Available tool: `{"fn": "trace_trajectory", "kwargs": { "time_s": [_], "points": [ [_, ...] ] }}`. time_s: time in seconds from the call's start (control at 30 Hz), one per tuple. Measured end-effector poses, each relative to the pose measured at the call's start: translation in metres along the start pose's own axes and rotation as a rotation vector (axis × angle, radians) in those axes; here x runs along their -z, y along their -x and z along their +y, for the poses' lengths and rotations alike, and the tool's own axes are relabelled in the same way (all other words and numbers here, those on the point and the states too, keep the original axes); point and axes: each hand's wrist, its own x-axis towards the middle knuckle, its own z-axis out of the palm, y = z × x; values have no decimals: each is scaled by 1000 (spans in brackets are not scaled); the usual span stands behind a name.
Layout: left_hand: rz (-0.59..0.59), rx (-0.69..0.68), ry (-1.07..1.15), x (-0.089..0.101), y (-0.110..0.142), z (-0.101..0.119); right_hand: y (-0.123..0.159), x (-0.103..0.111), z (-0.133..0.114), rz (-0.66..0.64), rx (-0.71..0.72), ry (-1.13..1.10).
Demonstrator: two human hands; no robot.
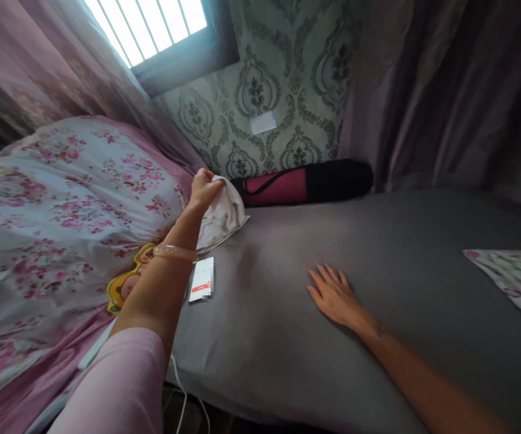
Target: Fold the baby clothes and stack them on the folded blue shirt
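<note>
Left arm is slanting past smartphone; left hand is pinching white cloth beyond it. Right of smartphone, right hand is lying palm-down, fingers loosely spread, on grey bedsheet.

Daylight glares through the rectangular, dark-framed barred window, its panes blown to white, with bluish haze along the frame. Elsewhere is dim: the mauve fabric curtain at right sinks into near-black folds, and soft shadows cross the smooth grey-sheeted bed. Wide-angle distortion stretches the pale pink fabric sleeve near the lower edge.
</note>
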Motion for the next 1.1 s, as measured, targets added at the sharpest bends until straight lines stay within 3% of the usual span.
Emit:
{"fn": "trace_trajectory", "kwargs": {
  "time_s": [0.1, 0.2, 0.3, 0.43, 0.53, 0.63, 0.8, 1.0, 1.1],
  "points": [
    [10, 113, 500, -12, 10, 59, -1, 8, -1, 158, 26, -194],
    [-106, 239, 873, -22, 31, 110, -1, 30, -6, 420, 0, -446],
    [-268, 316, 1085, -29, 59, 147, 5, 57, -10, 699, -77, -550],
    [-450, 402, 1207, -45, 96, 172, 14, 81, -7, 882, -81, -495],
    [-498, 437, 1209, -66, 122, 179, 15, 82, -8, 899, -104, -418],
    [-450, 441, 1253, -85, 149, 184, 11, 74, -11, 839, -180, -369],
    [-400, 371, 1302, -96, 180, 185, 4, 65, 0, 820, -271, -388],
    [-260, 90, 1074, -101, 180, 153, 2, 76, 36, 977, -390, -482],
    [-220, -37, 890, -105, 176, 125, 1, 83, 49, 878, -401, -643]
  ]
}}
